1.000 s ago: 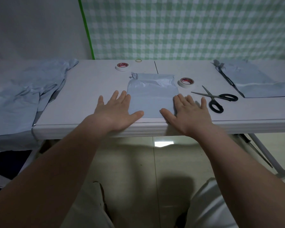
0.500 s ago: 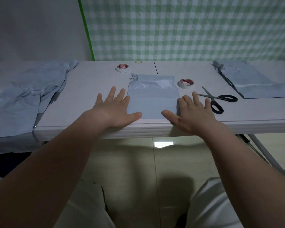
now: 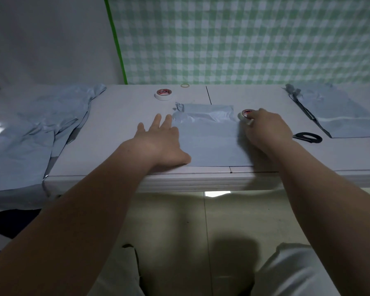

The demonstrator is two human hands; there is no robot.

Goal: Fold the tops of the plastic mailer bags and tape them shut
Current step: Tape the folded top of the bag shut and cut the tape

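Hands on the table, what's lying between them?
The mailer bag lies flat between the left hand and the right hand, which grips a tape roll; the head view shows it.

The mailer bag (image 3: 209,144) is thin grey plastic, matt over its flat body, shiny where the top crinkles. The tabletop (image 3: 120,129) looks smooth and matt. The checked backdrop (image 3: 244,39) looks like cloth. The floor (image 3: 233,221) tiles are glossy.

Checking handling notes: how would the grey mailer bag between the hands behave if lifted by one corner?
The mailer bag would probably flop: its folded top is crumpled. Likely light and slippery: the film looks thin and glossy.
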